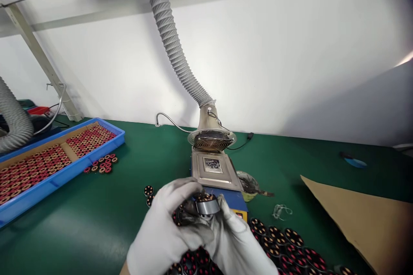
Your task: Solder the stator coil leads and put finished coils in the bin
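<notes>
My left hand (169, 227) and my right hand (237, 238), both in white gloves with dark, soiled fingertips, meet low in the middle of the head view. Between them is a motor part with a silver metal ring (208, 207) and copper-coloured segments on its top. From the right, my right fingers grip the ring. The left thumb and fingers curl closed around its left side, partly hiding it. Under and around the hands lie several round black motor parts (189, 262) with pink or copper segments, and more of these black motor parts (292, 251) spread to the right.
Behind the hands stands a blue-based heating plate (214, 169) beneath a fume hood with a grey hose (171, 38). Beside it sits a bowl (248, 184) with a brush-like tool. A blue tray (77, 165) of pink cores is at left, cardboard (364, 219) at right.
</notes>
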A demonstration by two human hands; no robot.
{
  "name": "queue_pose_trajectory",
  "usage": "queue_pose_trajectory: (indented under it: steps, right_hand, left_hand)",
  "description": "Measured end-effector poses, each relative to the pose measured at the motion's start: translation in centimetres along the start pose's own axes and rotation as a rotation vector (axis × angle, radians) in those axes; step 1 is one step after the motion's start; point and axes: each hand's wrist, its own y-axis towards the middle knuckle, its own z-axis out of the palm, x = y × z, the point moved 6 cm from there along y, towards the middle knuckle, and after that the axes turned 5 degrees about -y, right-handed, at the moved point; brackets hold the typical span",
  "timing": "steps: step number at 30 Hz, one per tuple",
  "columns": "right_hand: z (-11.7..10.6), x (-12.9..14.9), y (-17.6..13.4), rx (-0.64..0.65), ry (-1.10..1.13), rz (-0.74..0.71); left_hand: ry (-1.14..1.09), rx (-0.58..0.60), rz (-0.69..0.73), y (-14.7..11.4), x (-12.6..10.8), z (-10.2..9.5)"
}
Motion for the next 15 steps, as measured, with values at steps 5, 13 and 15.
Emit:
queue_pose_trajectory:
  steps: [5, 13, 15]
  right_hand:
    - [0.2, 0.1, 0.1, -0.006, -0.045, -0.047]
    - [-0.8, -0.1, -0.4, -0.053, -0.09, -0.054]
    - [-0.9, 0.0, -0.5, -0.049, -0.074, -0.038]
  left_hand:
    - [-0.092, 0.053, 0.075, 0.3, 0.0, 0.8]
    - [-0.484, -0.24, 0.06, 0.0, 1.4, -1.7]
    - [-0.482, -0.271, -0.007, 0.0, 1.4, -2.1]
